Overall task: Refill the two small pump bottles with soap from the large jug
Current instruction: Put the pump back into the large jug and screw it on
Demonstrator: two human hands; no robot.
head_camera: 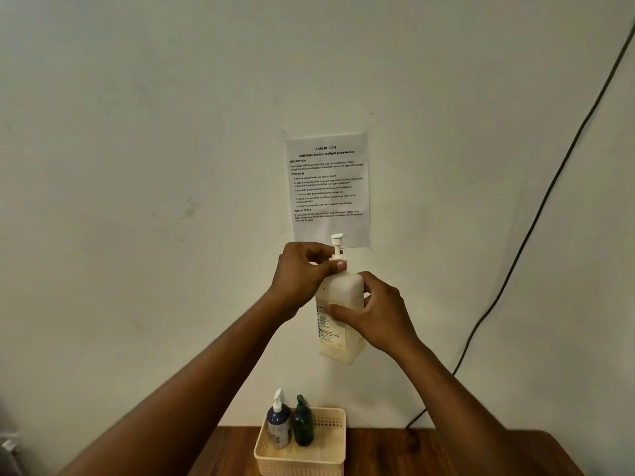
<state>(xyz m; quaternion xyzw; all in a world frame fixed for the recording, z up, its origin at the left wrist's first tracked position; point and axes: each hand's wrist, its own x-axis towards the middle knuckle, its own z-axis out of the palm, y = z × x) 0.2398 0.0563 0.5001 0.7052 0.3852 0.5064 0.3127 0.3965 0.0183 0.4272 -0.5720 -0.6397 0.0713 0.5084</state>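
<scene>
I hold the large cream-white soap jug [340,341] up in the air in front of the wall. My right hand [372,314] grips its body from the right side. My left hand [302,274] pinches the white pump collar at the jug's neck, and the pump head [337,239] sticks up above my fingers. Far below, a dark blue pump bottle with a white pump [279,422] and a dark green pump bottle [303,424] stand upright side by side in a cream plastic basket [330,456].
The basket sits on a brown wooden table [429,455] against a pale wall. A printed task sheet [328,187] hangs on the wall behind the jug. A black cable [536,214] runs down the wall at the right to the table.
</scene>
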